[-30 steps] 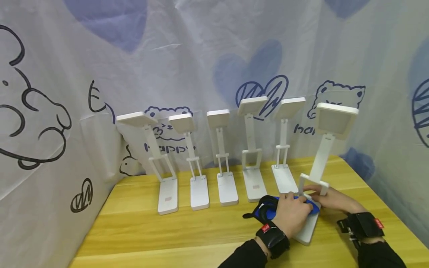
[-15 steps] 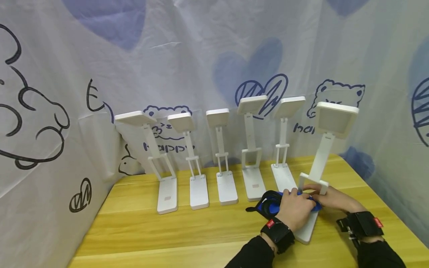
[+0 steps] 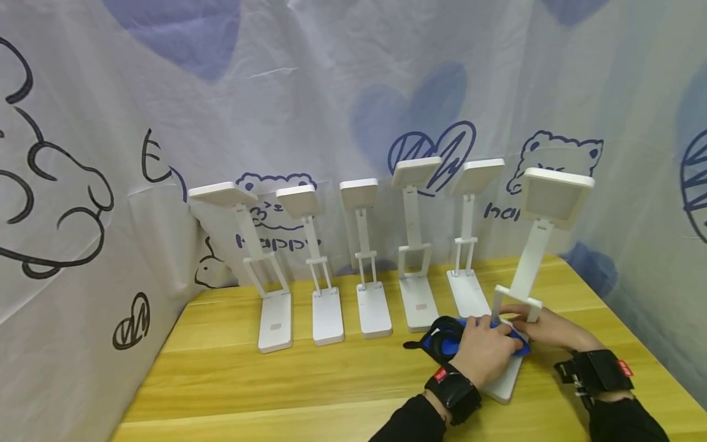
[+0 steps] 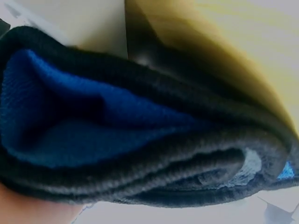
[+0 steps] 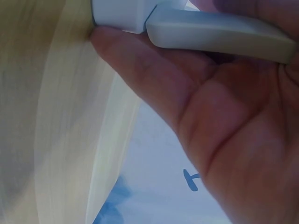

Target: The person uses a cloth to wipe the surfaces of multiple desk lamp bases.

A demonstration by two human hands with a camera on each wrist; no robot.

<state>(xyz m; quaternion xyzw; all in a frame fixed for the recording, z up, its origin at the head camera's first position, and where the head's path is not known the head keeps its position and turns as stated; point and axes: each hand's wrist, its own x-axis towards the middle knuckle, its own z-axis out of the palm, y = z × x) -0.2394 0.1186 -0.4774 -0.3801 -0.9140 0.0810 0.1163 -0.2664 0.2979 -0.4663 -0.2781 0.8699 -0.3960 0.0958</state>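
At the right of the table stands a white desk lamp (image 3: pixel 529 261) with its square head raised. My left hand (image 3: pixel 486 353) holds a bunched blue cloth (image 3: pixel 450 345) with black edging against the top of the lamp's base (image 3: pixel 504 388). In the left wrist view the folds of the cloth (image 4: pixel 93 107) and its thick black border fill most of the picture. My right hand (image 3: pixel 549 328) grips the lamp low down, by the base and hinged bracket. The bracket's white leg (image 5: pixel 219 35) runs across the fingers in the right wrist view.
A row of several more white desk lamps stands along the back, including one at the left end (image 3: pixel 276 322) and one (image 3: pixel 468 294) just behind my left hand. The wood-grain table (image 3: pixel 248 393) meets a patterned white curtain (image 3: pixel 309 110) at the back and sides.
My left hand shifts a little right and away from me with the cloth, then slides slightly back toward me along the lamp base. The right hand stays in place on the lamp.
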